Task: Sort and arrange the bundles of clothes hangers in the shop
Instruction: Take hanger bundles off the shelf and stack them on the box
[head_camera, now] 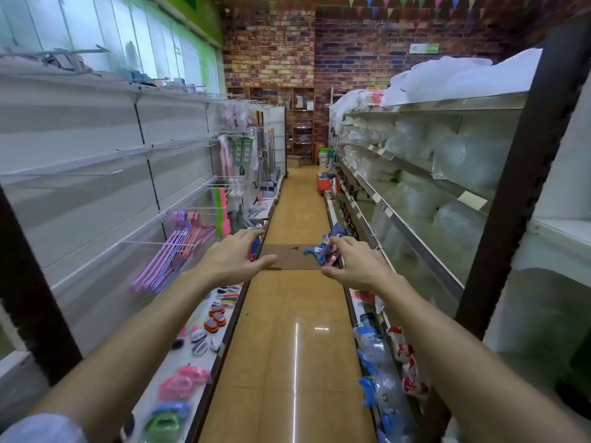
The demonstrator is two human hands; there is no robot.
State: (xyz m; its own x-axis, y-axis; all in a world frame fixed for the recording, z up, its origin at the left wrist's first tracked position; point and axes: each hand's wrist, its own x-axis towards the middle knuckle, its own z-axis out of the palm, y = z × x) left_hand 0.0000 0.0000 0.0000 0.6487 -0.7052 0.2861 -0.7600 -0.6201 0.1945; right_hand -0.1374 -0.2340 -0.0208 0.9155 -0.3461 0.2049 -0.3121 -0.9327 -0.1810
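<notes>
**Two hands out over the aisle, holding nothing**

Both arms stretched forward above the tan floor (pixel 287 362), a narrow open strip between shelf edges on either side. Landmark: flat cardboard sheet (pixel 289 257) lying on the floor, mid-aisle.

Left of the cardboard: white slat wall with peg hooks; pink and purple hangers (pixel 169 251) hung there in a slanting bunch. Low shelf edge (pixel 224 346) below, lined with small brushes and pads.

Right of the cardboard, touching its far corner: loose pile of blue and pink hangers (pixel 324 247) on the floor beside the shelving base. Above that, steel shelves (pixel 415 174) packed with clear plastic bags.

Left hand (pixel 230 259): fingers straight, spread a little, thumb out, gripping nothing. Right hand (pixel 355 263): fingers loosely bent, reaching toward the floor pile; contact cannot be told.
</notes>
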